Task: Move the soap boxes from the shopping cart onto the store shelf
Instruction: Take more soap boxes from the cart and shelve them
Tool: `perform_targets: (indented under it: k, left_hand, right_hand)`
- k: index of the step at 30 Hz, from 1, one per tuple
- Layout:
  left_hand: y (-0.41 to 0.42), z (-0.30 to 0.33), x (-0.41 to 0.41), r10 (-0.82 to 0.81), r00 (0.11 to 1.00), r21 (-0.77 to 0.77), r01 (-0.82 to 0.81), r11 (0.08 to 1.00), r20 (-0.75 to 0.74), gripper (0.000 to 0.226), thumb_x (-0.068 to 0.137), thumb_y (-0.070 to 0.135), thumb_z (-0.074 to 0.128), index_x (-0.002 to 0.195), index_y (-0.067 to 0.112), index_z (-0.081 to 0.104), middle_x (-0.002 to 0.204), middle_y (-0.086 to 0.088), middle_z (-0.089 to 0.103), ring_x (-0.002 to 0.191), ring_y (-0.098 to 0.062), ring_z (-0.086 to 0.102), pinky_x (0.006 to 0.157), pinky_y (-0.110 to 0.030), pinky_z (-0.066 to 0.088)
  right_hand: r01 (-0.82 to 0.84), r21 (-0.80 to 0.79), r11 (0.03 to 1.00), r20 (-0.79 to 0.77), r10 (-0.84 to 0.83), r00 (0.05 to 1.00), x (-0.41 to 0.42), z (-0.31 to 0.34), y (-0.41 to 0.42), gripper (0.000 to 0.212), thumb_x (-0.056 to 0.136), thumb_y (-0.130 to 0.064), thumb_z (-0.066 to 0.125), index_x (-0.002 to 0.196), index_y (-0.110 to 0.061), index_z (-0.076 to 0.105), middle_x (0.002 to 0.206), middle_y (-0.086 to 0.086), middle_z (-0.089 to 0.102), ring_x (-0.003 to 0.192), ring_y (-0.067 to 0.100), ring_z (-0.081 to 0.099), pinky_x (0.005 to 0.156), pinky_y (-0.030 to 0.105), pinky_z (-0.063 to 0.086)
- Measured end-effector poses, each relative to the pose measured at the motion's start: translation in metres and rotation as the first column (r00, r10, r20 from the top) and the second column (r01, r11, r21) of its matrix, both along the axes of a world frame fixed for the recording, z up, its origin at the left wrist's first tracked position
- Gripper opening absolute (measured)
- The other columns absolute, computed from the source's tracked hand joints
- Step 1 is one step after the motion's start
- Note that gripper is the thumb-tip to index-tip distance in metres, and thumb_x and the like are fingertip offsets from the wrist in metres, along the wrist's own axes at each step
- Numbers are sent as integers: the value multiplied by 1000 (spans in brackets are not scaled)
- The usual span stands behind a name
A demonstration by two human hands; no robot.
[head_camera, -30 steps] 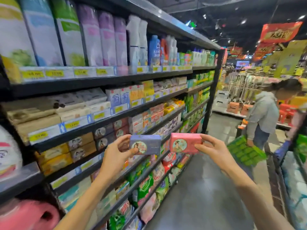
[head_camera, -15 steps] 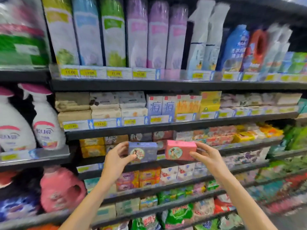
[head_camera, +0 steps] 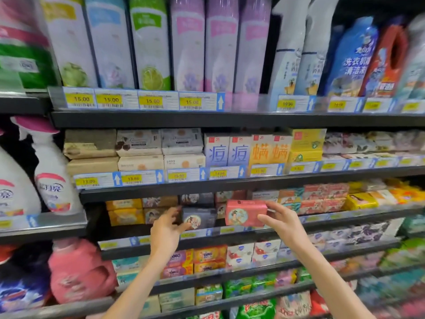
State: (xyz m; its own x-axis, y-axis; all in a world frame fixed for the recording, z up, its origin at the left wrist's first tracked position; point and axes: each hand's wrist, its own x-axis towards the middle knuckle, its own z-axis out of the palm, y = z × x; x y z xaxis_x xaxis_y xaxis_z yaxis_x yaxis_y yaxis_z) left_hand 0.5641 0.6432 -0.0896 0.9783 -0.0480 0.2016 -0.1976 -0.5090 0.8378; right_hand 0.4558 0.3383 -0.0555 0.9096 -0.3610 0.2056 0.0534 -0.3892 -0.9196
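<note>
**Placing two soap boxes on the third shelf tier**

Reaching from the bottom of the view, both forearms rise toward the soap shelf (head_camera: 230, 230), taken here as the landmark. The left hand (head_camera: 166, 229) is at the shelf's front lip, thumb and fingers pinching the dark blue soap box (head_camera: 199, 218), which sits in the row at the shelf front, seemingly resting on the shelf. Just right of it, the right hand (head_camera: 281, 223) grips the pink soap box (head_camera: 246, 212) by its right end, fingers curled over the top edge and thumb beneath; this box is just in front of the shelf, above its lip, not yet seated. Both boxes lie with their long axis horizontal, parallel to the shelf edge, round portrait labels facing outward toward the camera. Behind them, deeper on the same shelf, stand matching dark boxes and pink ones. Above the shelf are beige and white soap packs (head_camera: 138, 143); higher still, tall refill pouches (head_camera: 188, 42).

Judged step: placement is under way; the blue box appears nearly released. The next move calls for pushing the pink box level into the gap right of the blue one, keeping its label forward, then opening the fingers.
</note>
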Motion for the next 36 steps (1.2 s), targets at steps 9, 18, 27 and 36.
perform_targets:
  k: [9, 18, 27, 36]
  left_hand:
    - [-9, 5, -5, 146, 980, 237, -174, 956, 133, 32, 86, 37, 75, 108, 17, 63, 103, -5, 73, 93, -27, 71, 77, -37, 57]
    - [-17, 8, -1, 160, 984, 284, -176, 942, 78, 33, 86, 38, 76, 108, 18, 62, 106, -5, 74, 93, -25, 72, 83, -37, 58]
    - [-14, 7, 4, 152, 987, 312, -160, 937, 49, 37, 85, 44, 76, 106, 18, 61, 103, -5, 72, 92, -28, 70, 83, -40, 58]
    - [-16, 4, 7, 146, 988, 315, -152, 937, 44, 36, 86, 43, 74, 107, 17, 60, 104, -6, 73, 92, -28, 71, 82, -39, 58]
  right_hand:
    - [-23, -28, 999, -12, 22, 1000, 23, -16, 5, 51, 84, -17, 77, 131, -11, 59, 119, -2, 69, 98, -4, 67, 79, 13, 54]
    - [-48, -126, 991, 29, 52, 998, 36, -19, 10, 30, 88, -21, 74, 117, -15, 68, 104, -8, 75, 94, 3, 71, 91, 35, 57]
    - [58, -341, 938, 10, -58, 998, 42, -28, 23, 35, 92, -22, 70, 126, -16, 63, 119, -2, 54, 96, 3, 60, 83, 8, 45]
    - [224, -507, 833, 37, -238, 971, 42, -43, 38, 28, 88, -23, 74, 104, -19, 51, 85, -5, 55, 74, 18, 58, 56, 23, 38]
